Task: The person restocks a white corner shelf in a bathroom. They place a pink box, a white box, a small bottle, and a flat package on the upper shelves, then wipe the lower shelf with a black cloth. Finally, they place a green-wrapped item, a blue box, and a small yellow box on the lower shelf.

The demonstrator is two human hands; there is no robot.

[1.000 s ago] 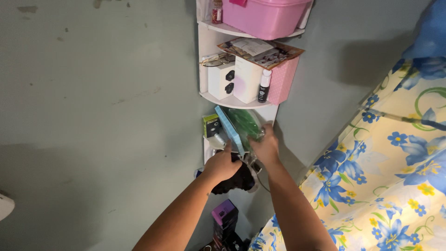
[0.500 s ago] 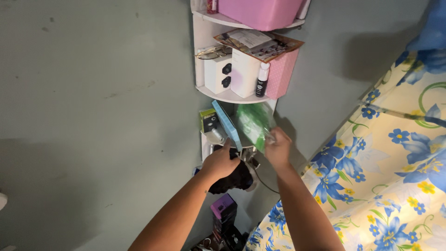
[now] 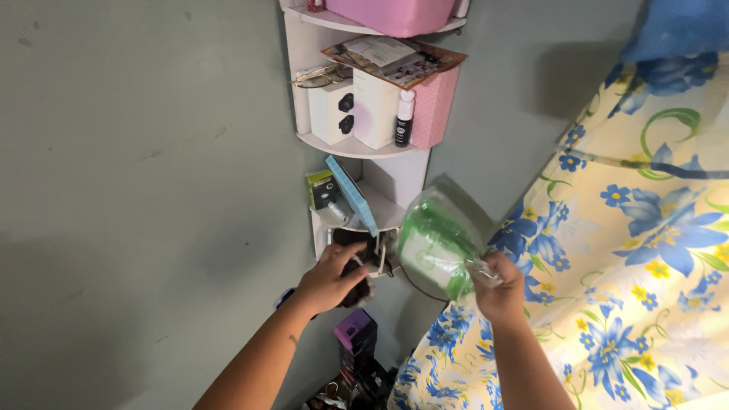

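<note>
Head view: looks down along a white corner shelf unit (image 3: 414,178) set against grey-green walls.
Right hand (image 3: 501,292): fingers pinched on a clear crinkly plastic bag with green print (image 3: 437,247), held out from the shelf unit, likely to keep it free of it.
Left hand (image 3: 326,279): fingers curled over a dark object (image 3: 355,254) on the shelf unit's lower tier, steadying it.
Bedsheet: yellow, blue-flowered fabric (image 3: 645,250), right of the shelf unit.
Pale blue flat box (image 3: 351,193): leans on the tier above the left hand.

single head view, looking steeply down, close on corner shelf (image 3: 357,144).
</note>
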